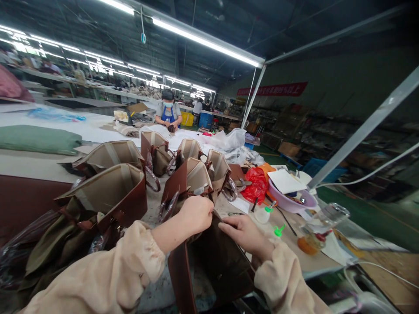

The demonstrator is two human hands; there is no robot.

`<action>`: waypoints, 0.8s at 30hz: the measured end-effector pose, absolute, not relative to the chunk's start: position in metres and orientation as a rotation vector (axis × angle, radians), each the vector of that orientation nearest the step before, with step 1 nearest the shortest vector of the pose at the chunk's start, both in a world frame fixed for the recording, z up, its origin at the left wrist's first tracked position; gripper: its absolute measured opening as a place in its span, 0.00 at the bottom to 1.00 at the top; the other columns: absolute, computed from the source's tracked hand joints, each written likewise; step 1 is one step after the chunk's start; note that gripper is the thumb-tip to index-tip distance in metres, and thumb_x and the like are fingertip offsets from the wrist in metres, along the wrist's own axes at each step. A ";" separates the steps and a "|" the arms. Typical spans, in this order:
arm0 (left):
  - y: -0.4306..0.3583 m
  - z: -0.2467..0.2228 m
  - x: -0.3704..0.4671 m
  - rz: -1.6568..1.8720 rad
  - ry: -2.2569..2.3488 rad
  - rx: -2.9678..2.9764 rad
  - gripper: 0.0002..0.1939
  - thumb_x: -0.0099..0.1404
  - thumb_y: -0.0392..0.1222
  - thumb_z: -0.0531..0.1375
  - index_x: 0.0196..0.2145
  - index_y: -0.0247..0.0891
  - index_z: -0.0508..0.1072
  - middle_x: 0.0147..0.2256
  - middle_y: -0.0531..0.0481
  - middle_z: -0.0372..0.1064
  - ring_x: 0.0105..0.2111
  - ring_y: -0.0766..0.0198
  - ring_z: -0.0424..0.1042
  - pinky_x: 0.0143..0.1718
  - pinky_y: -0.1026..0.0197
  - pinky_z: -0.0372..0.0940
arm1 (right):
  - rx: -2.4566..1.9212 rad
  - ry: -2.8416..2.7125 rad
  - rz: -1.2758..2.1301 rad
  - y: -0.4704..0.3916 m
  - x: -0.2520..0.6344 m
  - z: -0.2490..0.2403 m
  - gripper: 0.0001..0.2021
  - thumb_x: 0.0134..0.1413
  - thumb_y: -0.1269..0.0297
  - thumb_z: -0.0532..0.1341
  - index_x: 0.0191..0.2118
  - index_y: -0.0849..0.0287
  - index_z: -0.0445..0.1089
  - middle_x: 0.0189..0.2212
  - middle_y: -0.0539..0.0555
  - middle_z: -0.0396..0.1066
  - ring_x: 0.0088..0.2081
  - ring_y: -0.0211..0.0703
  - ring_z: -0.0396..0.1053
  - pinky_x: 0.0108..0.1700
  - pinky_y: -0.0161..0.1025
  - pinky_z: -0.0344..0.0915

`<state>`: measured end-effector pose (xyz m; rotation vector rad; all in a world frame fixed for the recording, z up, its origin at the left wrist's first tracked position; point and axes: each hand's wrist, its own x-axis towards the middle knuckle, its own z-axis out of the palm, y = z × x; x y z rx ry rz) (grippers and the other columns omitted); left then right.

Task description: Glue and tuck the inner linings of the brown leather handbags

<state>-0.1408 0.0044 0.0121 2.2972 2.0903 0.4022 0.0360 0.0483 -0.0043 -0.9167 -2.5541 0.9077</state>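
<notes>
A dark brown bag (219, 261) lies open in front of me, its olive lining showing. My left hand (195, 213) is closed at the bag's upper edge; what its fingers pinch is too small to make out. On the right side of the same edge rests my right hand (244, 233), thumb and fingers around the lining's rim. Just beyond my hands stands another brown bag (196, 174) with a beige inside. To the left sit larger open brown bags (131, 205), one with olive fabric hanging out of it.
On the right are a white bottle with green cap (263, 214), a glass jar (309, 244), a purple basin (291, 200) and a red plastic bag (254, 185). Across the table a person in a blue apron (168, 114) works. A metal post (363, 131) slants at right.
</notes>
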 end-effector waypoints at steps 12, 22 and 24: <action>0.010 0.007 -0.143 0.396 2.089 2.328 0.11 0.53 0.36 0.52 0.26 0.35 0.76 0.29 0.40 0.74 0.32 0.50 0.74 0.35 0.52 0.68 | -1.025 -2.592 0.593 0.061 0.014 -0.007 0.19 0.55 0.58 0.54 0.17 0.60 0.66 0.14 0.46 0.59 0.22 0.34 0.58 0.24 0.32 0.47; 0.002 0.006 -0.152 0.546 1.989 2.191 0.07 0.54 0.44 0.60 0.25 0.39 0.75 0.34 0.46 0.75 0.37 0.55 0.73 0.42 0.56 0.66 | -1.073 -2.659 0.271 0.061 0.007 -0.009 0.15 0.55 0.64 0.54 0.20 0.58 0.71 0.20 0.49 0.70 0.25 0.36 0.64 0.27 0.34 0.49; -0.008 0.008 -0.156 0.708 1.868 2.217 0.07 0.53 0.45 0.63 0.27 0.39 0.74 0.44 0.46 0.71 0.46 0.58 0.69 0.50 0.58 0.61 | -1.101 -2.647 0.207 0.058 0.009 -0.010 0.15 0.55 0.63 0.54 0.22 0.57 0.71 0.22 0.50 0.71 0.26 0.37 0.65 0.27 0.35 0.49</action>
